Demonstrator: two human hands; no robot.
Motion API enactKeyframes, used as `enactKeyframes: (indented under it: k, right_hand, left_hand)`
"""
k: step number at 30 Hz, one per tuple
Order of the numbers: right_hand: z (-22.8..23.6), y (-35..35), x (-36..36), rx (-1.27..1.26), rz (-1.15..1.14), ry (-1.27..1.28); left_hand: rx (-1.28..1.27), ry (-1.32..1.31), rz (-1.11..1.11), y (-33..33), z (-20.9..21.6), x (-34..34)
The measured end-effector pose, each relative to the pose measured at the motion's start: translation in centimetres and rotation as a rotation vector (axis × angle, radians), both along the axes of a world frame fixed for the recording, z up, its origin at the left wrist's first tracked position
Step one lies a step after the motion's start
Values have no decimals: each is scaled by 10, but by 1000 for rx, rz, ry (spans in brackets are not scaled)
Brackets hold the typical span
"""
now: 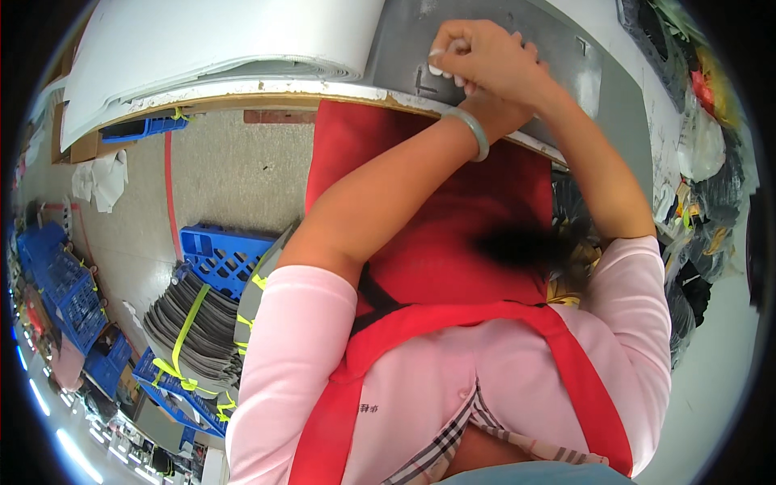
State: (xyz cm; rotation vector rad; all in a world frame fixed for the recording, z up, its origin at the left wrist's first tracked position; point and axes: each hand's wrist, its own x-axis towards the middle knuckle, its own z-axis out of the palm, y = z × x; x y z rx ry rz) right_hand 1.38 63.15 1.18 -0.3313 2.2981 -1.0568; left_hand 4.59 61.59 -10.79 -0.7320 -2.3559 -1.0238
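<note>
My right hand (489, 61) crosses over my left above a grey work surface (404, 52) with dark corner marks. Its fingers are curled closed; a small white bit shows at the fingertips, too small to name. Under it, my left hand (503, 113) is mostly covered, with a pale green bangle (471, 133) round the wrist. Some left fingertips show past the right hand, apart and lying flat. Just left of the hands, thick white sheeting (226, 40) lies folded or layered on the table.
My red apron (436, 242) hangs against the worn table edge (388, 99). Down to the left, strapped dark grey sheets (194, 323) stand by a blue crate (226, 255). White scrap (101, 179) lies on the floor. Plastic bags (699, 149) and dark bundles crowd the right side.
</note>
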Motion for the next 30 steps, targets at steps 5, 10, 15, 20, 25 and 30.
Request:
enactKeyframes:
  k: [5, 10, 15, 20, 25, 30]
  right_hand:
    - [-12, -8, 7, 92, 57, 57]
    - [8, -23, 10, 222, 223, 64]
    - [-12, 3, 26, 146, 162, 554]
    - [-23, 5, 34, 209, 211, 546]
    - [-20, -6, 31, 287, 328, 602]
    - [4, 0, 40, 297, 200, 766]
  left_hand:
    - [-319, 50, -14, -16, 29, 4]
    - [-310, 47, 28, -9, 19, -1]
    - [-311, 68, 25, -13, 23, 1]
    - [-326, 67, 23, -19, 24, 4]
    - [-365, 38, 10, -19, 27, 4]
    - [-346, -24, 3, -11, 29, 3]
